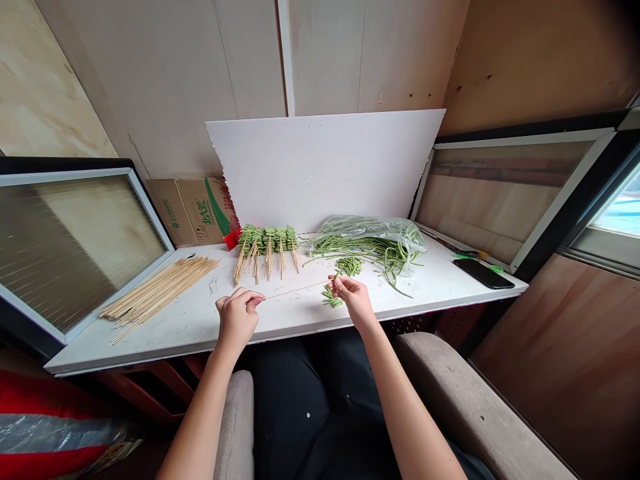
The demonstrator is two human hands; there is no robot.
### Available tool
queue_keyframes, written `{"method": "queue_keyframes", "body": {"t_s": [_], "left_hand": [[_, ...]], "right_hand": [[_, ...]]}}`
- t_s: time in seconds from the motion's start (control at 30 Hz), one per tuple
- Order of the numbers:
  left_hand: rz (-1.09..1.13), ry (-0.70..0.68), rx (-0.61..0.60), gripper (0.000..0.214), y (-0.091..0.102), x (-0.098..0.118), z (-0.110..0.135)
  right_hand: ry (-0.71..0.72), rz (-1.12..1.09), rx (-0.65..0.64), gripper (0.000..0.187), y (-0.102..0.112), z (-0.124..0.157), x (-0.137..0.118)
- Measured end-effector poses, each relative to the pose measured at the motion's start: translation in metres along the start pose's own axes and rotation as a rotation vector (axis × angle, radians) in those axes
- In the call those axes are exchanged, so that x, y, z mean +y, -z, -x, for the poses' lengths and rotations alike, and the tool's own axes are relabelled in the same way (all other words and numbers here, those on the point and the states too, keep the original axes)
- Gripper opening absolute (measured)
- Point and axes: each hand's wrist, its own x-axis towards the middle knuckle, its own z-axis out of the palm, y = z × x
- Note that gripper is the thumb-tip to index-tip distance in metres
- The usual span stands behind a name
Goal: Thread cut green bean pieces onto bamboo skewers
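1 held skewer (295,291) over bench (290,321) toward front edge, 2 cut-bean piles (349,267), 1 bean bag (367,229) toward back edge, left grip (237,317), right grip (355,300) each pinching one skewer end

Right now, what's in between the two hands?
A thin stick: the head view shows it running from the left hand to the right hand, with white tabletop behind it.

Bare forearms (201,404), black trousers (290,383), pale speck (308,415)
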Motion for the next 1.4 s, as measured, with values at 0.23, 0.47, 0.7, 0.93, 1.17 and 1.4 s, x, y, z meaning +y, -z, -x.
{"method": "queue_keyframes", "body": {"t_s": [0.23, 0.47, 0.7, 0.93, 1.17, 1.4], "left_hand": [[0.134, -0.036, -0.029, 0.022, -0.001, 0.002, -0.003], [0.111, -0.089, -0.056, 0.021, -0.003, -0.002, -0.002], [0.037, -0.101, -0.049, 0.026, -0.002, 0.003, 0.002], [0.044, -0.121, -0.060, 0.027, -0.013, 0.013, 0.008], [0.021, -0.104, 0.031, 0.028, -0.011, 0.010, 0.008], [0.063, -0.108, 0.013, 0.031, -0.017, 0.007, 0.010]], "right_hand": [[-0.140, -0.276, 0.077, 0.038, 0.001, 0.001, -0.011], [-0.075, -0.158, 0.162, 0.033, 0.002, -0.002, -0.003], [-0.032, -0.081, 0.252, 0.034, 0.001, -0.003, 0.002], [0.005, -0.084, 0.260, 0.035, -0.007, 0.000, 0.001], [0.033, -0.039, 0.247, 0.038, -0.016, 0.004, 0.004], [0.076, -0.019, 0.263, 0.037, -0.021, 0.008, -0.002]]}}
